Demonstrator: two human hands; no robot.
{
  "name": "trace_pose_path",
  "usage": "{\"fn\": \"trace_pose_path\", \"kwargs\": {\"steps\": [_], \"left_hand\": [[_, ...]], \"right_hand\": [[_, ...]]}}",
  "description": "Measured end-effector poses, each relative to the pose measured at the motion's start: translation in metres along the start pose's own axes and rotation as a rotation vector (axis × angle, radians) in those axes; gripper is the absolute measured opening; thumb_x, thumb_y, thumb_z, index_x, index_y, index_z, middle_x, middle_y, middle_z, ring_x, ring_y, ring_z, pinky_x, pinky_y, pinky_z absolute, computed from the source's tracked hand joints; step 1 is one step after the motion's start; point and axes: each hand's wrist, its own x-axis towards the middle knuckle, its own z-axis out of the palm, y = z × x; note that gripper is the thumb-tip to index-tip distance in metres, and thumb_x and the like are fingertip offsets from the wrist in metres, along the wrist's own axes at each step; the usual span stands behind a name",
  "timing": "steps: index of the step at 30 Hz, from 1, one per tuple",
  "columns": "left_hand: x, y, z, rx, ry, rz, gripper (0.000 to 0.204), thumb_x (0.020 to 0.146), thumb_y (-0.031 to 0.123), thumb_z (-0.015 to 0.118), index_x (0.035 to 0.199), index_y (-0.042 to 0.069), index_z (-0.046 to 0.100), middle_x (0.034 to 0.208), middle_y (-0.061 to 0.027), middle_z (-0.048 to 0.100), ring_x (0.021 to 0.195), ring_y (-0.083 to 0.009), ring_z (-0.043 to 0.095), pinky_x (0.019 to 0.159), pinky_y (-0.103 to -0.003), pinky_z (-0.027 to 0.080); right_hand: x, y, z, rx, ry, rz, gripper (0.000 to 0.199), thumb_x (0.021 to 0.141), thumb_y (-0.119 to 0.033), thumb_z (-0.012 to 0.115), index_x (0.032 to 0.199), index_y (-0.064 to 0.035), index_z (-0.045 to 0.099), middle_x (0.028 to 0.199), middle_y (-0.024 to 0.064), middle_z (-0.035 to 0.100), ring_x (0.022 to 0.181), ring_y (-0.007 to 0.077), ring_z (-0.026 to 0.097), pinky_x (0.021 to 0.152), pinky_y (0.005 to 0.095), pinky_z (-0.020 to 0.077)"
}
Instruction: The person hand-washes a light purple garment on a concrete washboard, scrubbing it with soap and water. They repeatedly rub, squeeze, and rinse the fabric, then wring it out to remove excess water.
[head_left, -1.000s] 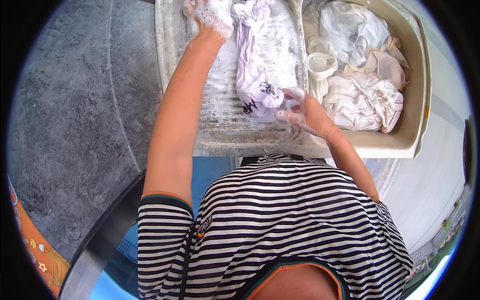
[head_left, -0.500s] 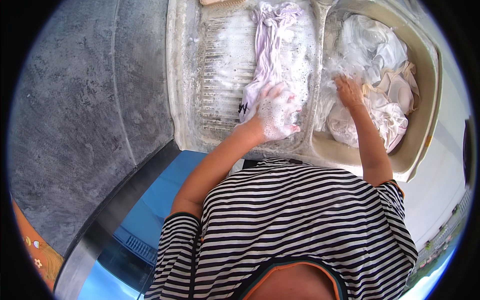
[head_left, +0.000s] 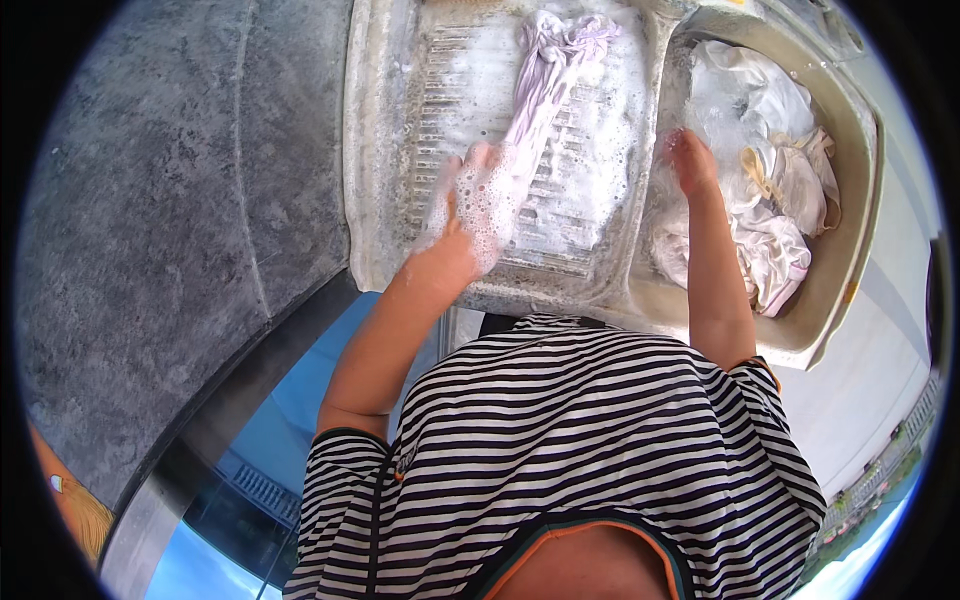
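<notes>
The left hand [head_left: 472,205] lies flat with fingers spread, palm pressed on the lower end of one pale lilac garment [head_left: 540,90], and is coated in suds. The garment is twisted into a rope and runs from under that hand up the ribbed washboard [head_left: 600,200] to a bunched knot near its top edge. The right hand [head_left: 690,160] reaches over the board's right rim into the tub [head_left: 860,220], fingers loosely open and pointing up, touching wet white laundry [head_left: 760,120]; no grip can be made out. The laundry is a heap of several pieces, too tangled to count. One tub, one board, side by side, are joined as a single sink. Grey stone counter [head_left: 180,220] lies left of it. The person wears a striped shirt [head_left: 580,440].
</notes>
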Motion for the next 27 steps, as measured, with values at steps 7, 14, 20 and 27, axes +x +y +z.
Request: {"fn": "trace_pose_path", "kwargs": {"steps": [7,14,20,27], "left_hand": [[0.038,-0.029,0.009,-0.272,-0.088,-0.081,0.047,0.078,0.026,0.074,0.119,0.007,0.061,0.114,-0.0156,0.059,0.099,-0.0310,0.062,0.092,-0.042,0.049],[0.119,-0.038,0.142,-0.056,0.471,0.127,0.064,0.087,0.031,0.062,0.145,0.012,0.041,0.150,-0.0095,0.037,0.143,-0.0317,0.023,0.119,-0.046,0.018],[0.109,-0.034,0.093,-0.174,0.173,0.029,0.062,0.095,0.042,0.055,0.150,0.022,0.034,0.151,-0.0063,0.038,0.140,-0.0311,0.030,0.118,-0.047,0.020],[0.105,-0.029,0.102,-0.098,0.207,0.011,0.061,0.095,0.044,0.053,0.150,0.024,0.035,0.150,-0.0074,0.038,0.138,-0.0321,0.033,0.117,-0.048,0.022]], "right_hand": [[-0.058,-0.056,0.051,0.702,-0.514,0.069,0.029,0.098,-0.025,0.051,0.108,-0.0011,0.065,0.121,0.0149,0.065,0.120,0.0332,0.056,0.105,0.0480,0.0433],[-0.209,-0.126,0.212,-0.223,-0.883,-0.007,0.038,0.098,-0.024,0.054,0.125,0.0021,0.061,0.124,0.0152,0.064,0.120,0.0267,0.058,0.105,0.0371,0.0439],[-0.100,-0.093,0.127,0.093,-0.282,-0.119,0.037,0.100,-0.022,0.051,0.123,0.0061,0.058,0.121,0.0167,0.064,0.115,0.0269,0.060,0.100,0.0392,0.0500],[-0.022,0.001,0.033,0.415,0.136,0.078,0.036,0.101,-0.019,0.043,0.124,0.0062,0.054,0.123,0.0179,0.062,0.116,0.0330,0.059,0.098,0.0425,0.0513]]}}
